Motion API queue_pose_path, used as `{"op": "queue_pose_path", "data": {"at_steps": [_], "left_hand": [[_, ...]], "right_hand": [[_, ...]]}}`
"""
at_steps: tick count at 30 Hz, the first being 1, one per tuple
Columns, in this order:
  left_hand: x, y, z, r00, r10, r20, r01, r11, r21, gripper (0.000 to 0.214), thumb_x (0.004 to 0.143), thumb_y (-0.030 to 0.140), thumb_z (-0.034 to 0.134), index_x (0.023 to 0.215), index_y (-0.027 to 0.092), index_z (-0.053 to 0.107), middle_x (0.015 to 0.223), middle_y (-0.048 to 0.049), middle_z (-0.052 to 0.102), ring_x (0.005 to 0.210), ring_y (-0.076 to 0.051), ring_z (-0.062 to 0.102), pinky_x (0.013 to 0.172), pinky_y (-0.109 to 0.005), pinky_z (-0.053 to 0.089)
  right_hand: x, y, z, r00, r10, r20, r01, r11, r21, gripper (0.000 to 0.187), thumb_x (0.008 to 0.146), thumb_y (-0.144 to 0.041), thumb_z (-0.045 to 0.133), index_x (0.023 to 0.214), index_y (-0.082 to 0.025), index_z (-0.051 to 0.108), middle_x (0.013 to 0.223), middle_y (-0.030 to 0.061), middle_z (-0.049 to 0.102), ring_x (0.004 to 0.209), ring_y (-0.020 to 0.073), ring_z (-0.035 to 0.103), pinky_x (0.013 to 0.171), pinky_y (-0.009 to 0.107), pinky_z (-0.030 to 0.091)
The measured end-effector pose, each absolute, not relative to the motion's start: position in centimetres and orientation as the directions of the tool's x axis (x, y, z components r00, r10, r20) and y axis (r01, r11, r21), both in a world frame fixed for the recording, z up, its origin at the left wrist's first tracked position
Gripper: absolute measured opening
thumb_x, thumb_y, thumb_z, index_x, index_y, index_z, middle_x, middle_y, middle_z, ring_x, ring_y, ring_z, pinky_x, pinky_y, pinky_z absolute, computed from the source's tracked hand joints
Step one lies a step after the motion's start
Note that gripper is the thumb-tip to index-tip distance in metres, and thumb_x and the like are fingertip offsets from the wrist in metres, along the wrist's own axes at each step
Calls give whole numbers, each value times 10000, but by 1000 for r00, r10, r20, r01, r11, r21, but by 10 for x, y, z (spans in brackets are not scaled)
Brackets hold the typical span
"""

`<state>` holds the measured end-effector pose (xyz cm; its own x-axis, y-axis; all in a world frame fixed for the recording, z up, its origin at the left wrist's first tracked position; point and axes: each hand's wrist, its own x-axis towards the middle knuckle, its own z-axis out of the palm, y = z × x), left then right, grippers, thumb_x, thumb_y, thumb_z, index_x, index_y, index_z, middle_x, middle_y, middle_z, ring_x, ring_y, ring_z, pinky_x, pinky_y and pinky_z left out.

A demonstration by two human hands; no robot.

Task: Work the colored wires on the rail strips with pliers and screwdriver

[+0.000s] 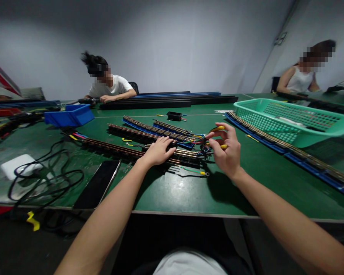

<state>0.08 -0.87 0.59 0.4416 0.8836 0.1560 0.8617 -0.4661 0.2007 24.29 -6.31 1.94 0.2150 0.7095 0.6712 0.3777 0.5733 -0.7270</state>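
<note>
My left hand (159,151) lies palm down with its fingers stretched out over a black conductor rail strip (186,153) with copper-coloured bars. My right hand (227,154) is closed around the yellow handles of small pliers (217,130). The dark jaws point left, at a bundle of coloured wires (202,140) by the strip's right end; whether they grip a wire I cannot tell. More strips, one with a blue base (149,128), lie just behind my left hand. A green wire with a yellow ring terminal (203,173) lies in front.
A green mesh basket (292,133) stands right, beside a long blue-based rail (286,151). Left are a blue bin (70,115), a phone (99,185), a white adapter (20,166) and looped black cable (60,172). A small black box (174,116) lies behind. Two people sit across the table.
</note>
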Motion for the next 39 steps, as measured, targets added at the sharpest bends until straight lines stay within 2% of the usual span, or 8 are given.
{"op": "queue_pose_path", "data": {"at_steps": [4, 7, 13, 17, 21, 28, 34, 39], "left_hand": [[1, -8, 6, 437, 887, 149, 865, -460, 200, 571, 990, 514, 393, 1452, 187, 471, 1575, -122, 394, 1479, -287, 304, 1171, -517, 313], [1, -8, 5, 431, 890, 145, 868, -454, 203, 573, 989, 529, 381, 1459, 210, 458, 1582, -111, 385, 1482, -279, 300, 1168, -521, 317], [1, -9, 5, 434, 888, 153, 864, -458, 208, 577, 986, 533, 387, 1452, 204, 469, 1580, -118, 387, 1481, -285, 300, 1174, -517, 304], [1, -8, 5, 431, 888, 161, 863, -457, 216, 557, 982, 539, 387, 1444, 239, 474, 1581, -100, 389, 1482, -280, 299, 1172, -526, 304], [1, -8, 5, 430, 889, 156, 864, -455, 215, 548, 982, 533, 394, 1441, 245, 473, 1581, -97, 389, 1479, -279, 304, 1169, -522, 309], [1, -8, 5, 440, 885, 153, 861, -464, 208, 569, 987, 525, 386, 1448, 201, 467, 1576, -123, 392, 1481, -284, 298, 1163, -523, 318], [0, -8, 6, 437, 888, 144, 862, -459, 214, 554, 985, 531, 387, 1446, 235, 464, 1584, -101, 384, 1483, -269, 296, 1170, -514, 309], [-1, -8, 5, 443, 884, 153, 853, -468, 231, 573, 981, 538, 385, 1449, 216, 465, 1580, -115, 388, 1486, -286, 288, 1165, -533, 311]], "right_hand": [[245, -59, 20, 188, 711, 677, 455, 548, -702, 452, 812, -241, 587, 1248, -232, 467, 913, 19, 693, 600, 140, 651, 505, 236, 474], [250, -55, 18, 55, 725, 686, 542, 555, -631, 400, 791, -168, 546, 1186, -221, 513, 840, 4, 686, 585, 132, 629, 533, 234, 467], [257, -54, 11, -513, 576, 637, 617, 763, -193, 470, 783, -113, 477, 1222, -244, 583, 831, 23, 723, 678, 170, 651, 656, 275, 476], [255, -55, 10, -599, 542, 589, 627, 775, -76, 475, 797, -103, 460, 1229, -236, 605, 844, 40, 736, 691, 181, 654, 651, 278, 465], [253, -56, 13, -501, 591, 632, 646, 742, -181, 512, 765, -88, 468, 1241, -249, 571, 793, 9, 721, 649, 169, 642, 647, 272, 461], [248, -57, 20, -93, 802, 590, 568, 529, -630, 399, 741, -132, 509, 1123, -244, 496, 715, -30, 657, 568, 141, 604, 572, 243, 452], [252, -60, 30, 118, 788, 605, 429, 509, -746, 398, 737, -163, 567, 1120, -239, 490, 854, 14, 718, 654, 169, 686, 509, 227, 469], [253, -61, 29, 221, 669, 709, 394, 604, -693, 448, 815, -214, 589, 1234, -263, 437, 978, 18, 726, 578, 126, 627, 503, 236, 460]]}}
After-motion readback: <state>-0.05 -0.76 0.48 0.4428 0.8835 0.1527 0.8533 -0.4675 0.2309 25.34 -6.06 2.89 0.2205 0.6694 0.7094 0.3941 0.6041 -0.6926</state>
